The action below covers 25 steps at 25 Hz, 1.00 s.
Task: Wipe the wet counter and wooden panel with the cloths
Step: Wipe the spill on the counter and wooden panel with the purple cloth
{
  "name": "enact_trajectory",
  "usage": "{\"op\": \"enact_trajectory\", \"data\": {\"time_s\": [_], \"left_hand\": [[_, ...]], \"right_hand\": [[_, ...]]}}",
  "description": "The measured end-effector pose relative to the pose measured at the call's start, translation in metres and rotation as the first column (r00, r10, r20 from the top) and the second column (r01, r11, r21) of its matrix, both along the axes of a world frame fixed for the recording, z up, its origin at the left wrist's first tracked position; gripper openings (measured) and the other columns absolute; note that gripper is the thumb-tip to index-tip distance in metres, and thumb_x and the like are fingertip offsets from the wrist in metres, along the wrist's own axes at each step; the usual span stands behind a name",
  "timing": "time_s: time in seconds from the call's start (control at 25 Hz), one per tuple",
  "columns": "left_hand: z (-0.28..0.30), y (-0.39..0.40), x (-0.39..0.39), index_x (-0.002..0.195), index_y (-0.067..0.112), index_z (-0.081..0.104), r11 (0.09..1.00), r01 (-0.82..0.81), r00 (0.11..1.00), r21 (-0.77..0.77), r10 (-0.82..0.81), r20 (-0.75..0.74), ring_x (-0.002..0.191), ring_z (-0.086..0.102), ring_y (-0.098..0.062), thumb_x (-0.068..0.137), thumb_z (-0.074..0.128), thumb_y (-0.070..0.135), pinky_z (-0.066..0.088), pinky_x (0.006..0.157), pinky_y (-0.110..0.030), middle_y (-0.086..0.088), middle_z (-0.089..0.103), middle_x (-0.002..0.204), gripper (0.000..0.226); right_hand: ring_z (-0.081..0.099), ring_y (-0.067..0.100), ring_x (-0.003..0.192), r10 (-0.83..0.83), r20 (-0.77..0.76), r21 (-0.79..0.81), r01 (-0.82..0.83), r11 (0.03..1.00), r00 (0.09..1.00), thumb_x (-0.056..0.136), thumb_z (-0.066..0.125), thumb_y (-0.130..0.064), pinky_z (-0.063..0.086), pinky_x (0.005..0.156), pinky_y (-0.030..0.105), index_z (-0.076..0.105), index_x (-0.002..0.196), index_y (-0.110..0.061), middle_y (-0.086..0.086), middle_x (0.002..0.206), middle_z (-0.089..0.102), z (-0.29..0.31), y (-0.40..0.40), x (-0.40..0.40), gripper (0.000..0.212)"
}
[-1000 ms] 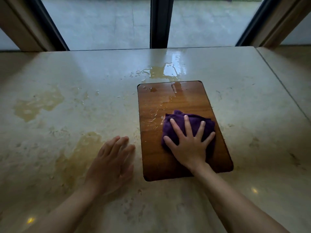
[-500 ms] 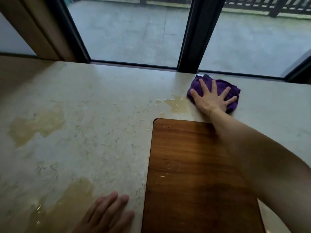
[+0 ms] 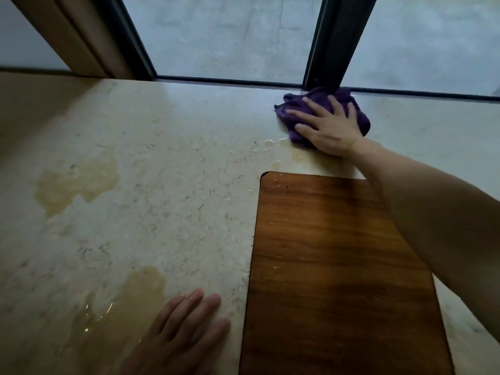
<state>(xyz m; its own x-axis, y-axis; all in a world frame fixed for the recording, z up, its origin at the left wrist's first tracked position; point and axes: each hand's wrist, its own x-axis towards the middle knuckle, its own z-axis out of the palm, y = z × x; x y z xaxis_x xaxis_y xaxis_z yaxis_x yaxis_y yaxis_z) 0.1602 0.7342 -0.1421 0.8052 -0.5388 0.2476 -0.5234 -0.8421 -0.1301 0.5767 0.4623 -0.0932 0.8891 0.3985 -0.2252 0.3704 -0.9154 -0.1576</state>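
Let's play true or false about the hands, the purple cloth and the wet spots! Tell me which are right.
1. The right hand presses the cloth on the counter. True.
2. The cloth lies on the wooden panel. False: it is on the counter beyond the panel, by the window frame.
3. The left hand holds a second cloth. False: it lies flat on the counter with nothing in it.
4. A puddle sits right beside the left hand. True.
5. The counter is dry all over. False: wet patches show, another at far left.
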Motion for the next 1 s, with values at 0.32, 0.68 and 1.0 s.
{"op": "enact_trajectory", "data": {"time_s": [0.32,0.68,1.0], "left_hand": [[0.022,-0.003,-0.005,0.143,0.019,0.046,0.995,-0.043,0.965,-0.091,0.018,-0.262,0.141,0.036,-0.038,0.088,0.048,0.050,0.029,0.109,-0.054,-0.017,0.044,0.152,0.063],[0.030,-0.004,-0.006,0.144,0.020,0.040,0.992,-0.096,0.932,-0.079,0.062,-0.356,0.143,0.031,-0.038,0.091,0.034,0.053,0.029,0.115,-0.052,-0.013,0.035,0.155,0.063],[0.029,-0.004,-0.004,0.138,0.021,0.039,0.985,-0.069,0.932,-0.161,0.006,-0.361,0.138,0.029,-0.037,0.087,0.031,0.056,0.025,0.113,-0.053,-0.012,0.034,0.149,0.062]], "right_hand": [[-0.020,0.027,0.150,0.157,-0.034,0.023,-0.157,0.987,0.987,0.098,0.016,-0.067,-0.020,0.113,0.063,0.000,0.140,-0.071,-0.024,0.162,-0.007,0.005,-0.013,-0.172,0.046],[-0.027,0.023,0.148,-0.003,-0.075,-0.011,0.002,1.000,0.997,0.095,0.009,-0.068,-0.023,0.113,0.059,-0.002,0.141,-0.070,-0.030,0.159,-0.012,0.011,-0.030,-0.471,0.047],[-0.010,0.026,0.153,-0.177,-0.024,-0.042,0.176,0.984,0.984,0.102,0.013,-0.061,0.000,0.115,0.068,0.011,0.148,-0.062,-0.021,0.164,0.005,0.009,-0.030,-0.676,0.046]]}}
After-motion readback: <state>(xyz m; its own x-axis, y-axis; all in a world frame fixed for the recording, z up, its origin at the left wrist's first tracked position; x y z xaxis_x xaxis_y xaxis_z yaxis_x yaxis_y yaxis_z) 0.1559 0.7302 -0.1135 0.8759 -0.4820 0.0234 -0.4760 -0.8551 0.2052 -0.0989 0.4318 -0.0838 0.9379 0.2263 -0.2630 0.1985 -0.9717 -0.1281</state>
